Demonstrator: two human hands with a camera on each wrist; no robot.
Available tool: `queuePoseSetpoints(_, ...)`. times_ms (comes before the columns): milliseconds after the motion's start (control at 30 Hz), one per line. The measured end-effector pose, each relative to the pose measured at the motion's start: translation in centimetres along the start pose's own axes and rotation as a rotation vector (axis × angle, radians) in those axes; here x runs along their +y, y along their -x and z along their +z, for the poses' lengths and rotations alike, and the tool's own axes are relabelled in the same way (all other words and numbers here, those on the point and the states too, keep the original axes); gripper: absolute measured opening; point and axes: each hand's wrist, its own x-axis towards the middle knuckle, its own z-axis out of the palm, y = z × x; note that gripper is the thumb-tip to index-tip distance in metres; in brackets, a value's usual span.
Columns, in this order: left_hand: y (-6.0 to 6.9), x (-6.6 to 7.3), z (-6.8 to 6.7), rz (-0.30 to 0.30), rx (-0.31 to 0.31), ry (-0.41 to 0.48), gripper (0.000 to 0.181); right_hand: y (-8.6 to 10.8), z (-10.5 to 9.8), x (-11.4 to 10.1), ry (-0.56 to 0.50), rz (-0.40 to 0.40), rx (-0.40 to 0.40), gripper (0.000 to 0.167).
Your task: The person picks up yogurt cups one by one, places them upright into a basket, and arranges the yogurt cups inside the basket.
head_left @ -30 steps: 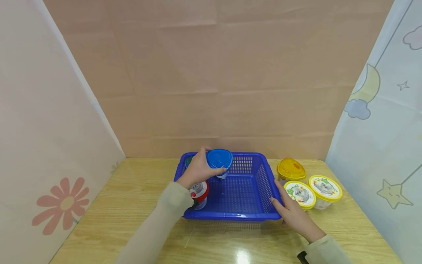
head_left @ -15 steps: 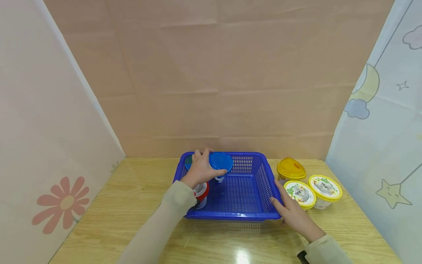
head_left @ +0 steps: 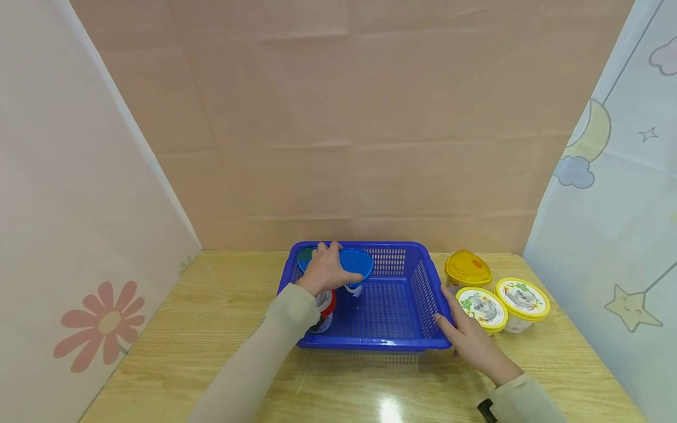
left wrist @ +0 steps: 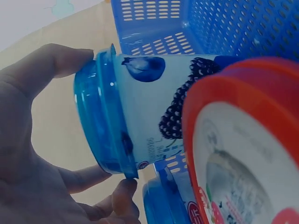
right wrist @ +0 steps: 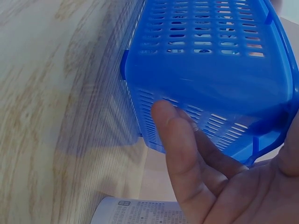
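Observation:
My left hand point(head_left: 325, 271) is inside the blue plastic basket point(head_left: 370, 344), its thumb and fingers spread around the blue lid of a tub point(head_left: 357, 261). In the left wrist view, blueberries and blackberries are printed on this tub point(left wrist: 154, 93), and thumb and fingertips touch opposite edges of its lid. A red-lidded tub point(head_left: 327, 302) stands nearer the front, partly behind my wrist. Another blue-lidded tub point(left wrist: 163, 198) is mostly hidden beside it. My right hand point(head_left: 473, 341) grips the basket's right rim; in the right wrist view its fingers point(right wrist: 177, 154) lie along the outer wall.
Right of the basket, close to my right hand, stand a tub with an orange-yellow lid point(head_left: 468, 268) and two tubs with white, yellow-rimmed lids point(head_left: 482, 308). A brown paper backdrop point(head_left: 344, 147) rises behind the wooden table point(head_left: 222, 305).
The blue-lidded tub has sunk lower into the basket's back left part, with my left hand following and shifting slightly right. My right hand stays on the rim.

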Motion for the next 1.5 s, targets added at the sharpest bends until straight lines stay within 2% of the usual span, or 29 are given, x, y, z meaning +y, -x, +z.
queuePoseSetpoints(200,0.0,-0.2,0.4,-0.032,-0.027,-0.058,0.091,0.0,-0.1,0.0,0.001,0.005,-0.011,0.072)
queuePoseSetpoints(567,-0.5,0.1,0.9,-0.023,-0.012,-0.157,0.094,0.0,-0.2,0.2,-0.006,0.016,-0.005,0.071)
queuePoseSetpoints(1000,-0.8,0.2,1.1,-0.019,0.006,-0.200,0.089,0.1,-0.2,0.2,-0.017,0.033,-0.011,0.071)
queuePoseSetpoints(1500,-0.9,0.4,1.2,0.008,0.013,-0.186,0.087,0.1,-0.3,0.4,-0.019,0.021,-0.003,0.071)
